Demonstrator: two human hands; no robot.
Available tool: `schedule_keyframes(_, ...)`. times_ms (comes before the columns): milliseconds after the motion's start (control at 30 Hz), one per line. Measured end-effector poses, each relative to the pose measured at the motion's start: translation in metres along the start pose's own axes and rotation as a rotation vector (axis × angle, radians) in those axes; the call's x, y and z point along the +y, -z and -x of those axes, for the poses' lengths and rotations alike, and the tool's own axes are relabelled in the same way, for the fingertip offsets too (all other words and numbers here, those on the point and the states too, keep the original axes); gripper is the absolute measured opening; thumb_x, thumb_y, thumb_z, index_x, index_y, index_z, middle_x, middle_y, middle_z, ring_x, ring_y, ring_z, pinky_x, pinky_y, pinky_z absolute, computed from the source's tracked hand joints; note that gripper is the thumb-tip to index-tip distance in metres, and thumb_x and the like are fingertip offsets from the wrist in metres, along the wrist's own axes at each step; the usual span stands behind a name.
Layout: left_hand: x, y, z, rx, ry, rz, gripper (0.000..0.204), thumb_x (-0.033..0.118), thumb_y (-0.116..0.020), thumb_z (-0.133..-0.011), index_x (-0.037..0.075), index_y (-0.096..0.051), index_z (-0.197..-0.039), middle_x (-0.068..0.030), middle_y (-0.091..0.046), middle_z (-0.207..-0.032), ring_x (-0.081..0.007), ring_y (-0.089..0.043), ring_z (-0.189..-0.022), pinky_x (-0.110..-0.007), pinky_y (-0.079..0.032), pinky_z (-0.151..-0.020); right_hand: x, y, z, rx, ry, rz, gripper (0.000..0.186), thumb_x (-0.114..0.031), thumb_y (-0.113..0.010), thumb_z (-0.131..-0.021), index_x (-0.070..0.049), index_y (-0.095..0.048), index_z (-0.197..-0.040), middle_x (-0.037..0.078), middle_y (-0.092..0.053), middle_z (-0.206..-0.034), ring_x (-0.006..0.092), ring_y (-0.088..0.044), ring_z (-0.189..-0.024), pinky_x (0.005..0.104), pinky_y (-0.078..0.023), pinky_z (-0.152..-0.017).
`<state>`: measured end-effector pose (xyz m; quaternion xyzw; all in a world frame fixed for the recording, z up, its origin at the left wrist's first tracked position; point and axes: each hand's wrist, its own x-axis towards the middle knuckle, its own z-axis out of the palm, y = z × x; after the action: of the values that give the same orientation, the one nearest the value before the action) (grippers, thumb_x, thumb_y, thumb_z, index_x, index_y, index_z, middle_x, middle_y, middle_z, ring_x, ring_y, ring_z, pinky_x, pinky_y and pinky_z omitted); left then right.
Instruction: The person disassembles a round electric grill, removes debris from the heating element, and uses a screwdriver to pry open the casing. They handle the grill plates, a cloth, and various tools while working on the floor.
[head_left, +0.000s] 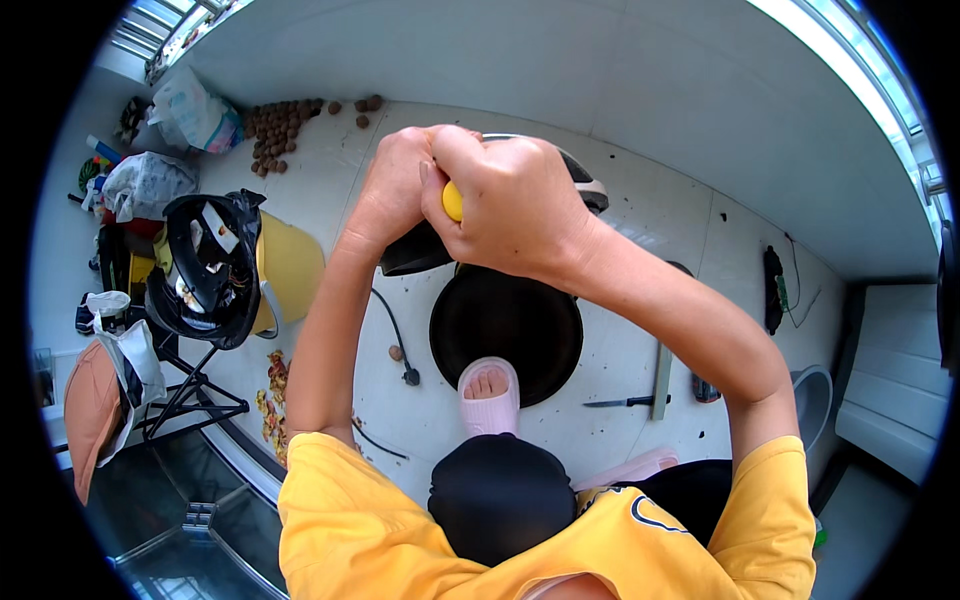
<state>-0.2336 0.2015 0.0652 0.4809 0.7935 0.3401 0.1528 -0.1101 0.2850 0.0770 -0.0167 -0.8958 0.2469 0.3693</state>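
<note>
My left hand (393,190) and my right hand (515,205) are closed together in front of me at arm's length. A rounded yellow end, perhaps of a handle (453,202), pokes out of my right fist; the rest of what I grip is hidden. The left fingers are curled against the right hand, and what is in them cannot be seen. Just behind the hands stands a black part with a pale rim (592,190), mostly covered by them. Below it a round black pan-like plate (510,310) lies on the floor, and my foot in a pink slipper (490,410) presses on its near edge.
A knife (630,402) lies on the floor at right, near a cordless-looking tool (705,388). A black cable with plug (408,372) runs at left. A yellow bucket (290,265) with a black bag, scattered peelings (270,405) and round brown items (280,130) stand or lie left.
</note>
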Motion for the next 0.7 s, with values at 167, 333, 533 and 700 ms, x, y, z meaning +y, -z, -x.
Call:
schedule_keyframes(167,-0.014,0.004,0.004,0.079,-0.145,-0.003,0.024,0.019,-0.062,-0.071,0.002,-0.064,-0.087,-0.0178,-0.063,-0.076,-0.0268,-0.06,-0.068,-0.034,-0.047,-0.064,-0.011,-0.005,-0.014,-0.05,-0.005,-0.063,0.014,-0.009,-0.058,-0.074,0.001,-0.049,-0.069,0.017,-0.052,-0.053,0.0321,-0.056,-0.048,0.0342,-0.048,-0.047)
schedule_keyframes(333,-0.001,0.003,0.009,0.133,-0.05,0.101,0.024,0.023,-0.061,-0.075,-0.001,-0.062,-0.08,-0.0198,-0.062,-0.073,-0.0342,-0.059,-0.066,-0.037,-0.047,-0.06,-0.021,0.03,-0.032,0.091,-0.08,-0.227,0.019,-0.012,-0.058,-0.072,0.004,-0.054,-0.064,0.02,-0.055,-0.055,0.0339,-0.06,-0.053,0.0351,-0.051,-0.052)
schedule_keyframes(533,0.005,0.001,0.01,0.126,-0.076,-0.049,0.026,0.023,-0.058,-0.085,-0.003,-0.064,-0.082,-0.0202,-0.059,-0.065,-0.0336,-0.056,-0.058,-0.036,-0.045,-0.056,0.014,0.036,-0.04,0.163,-0.107,-0.376,0.022,-0.011,-0.055,-0.081,0.0,-0.052,-0.062,0.009,-0.051,-0.052,0.0164,-0.049,-0.044,0.025,-0.04,-0.043)
schedule_keyframes(700,0.009,-0.005,0.014,0.072,-0.077,0.021,0.026,0.023,-0.058,-0.088,-0.001,-0.065,-0.091,-0.0067,-0.054,-0.062,-0.0136,-0.047,-0.056,-0.027,-0.041,-0.053,0.043,0.078,-0.05,0.095,-0.711,-0.911,0.022,-0.01,-0.043,-0.085,-0.002,-0.046,-0.065,0.003,-0.042,-0.049,0.0116,-0.04,-0.038,0.0262,-0.039,-0.038)
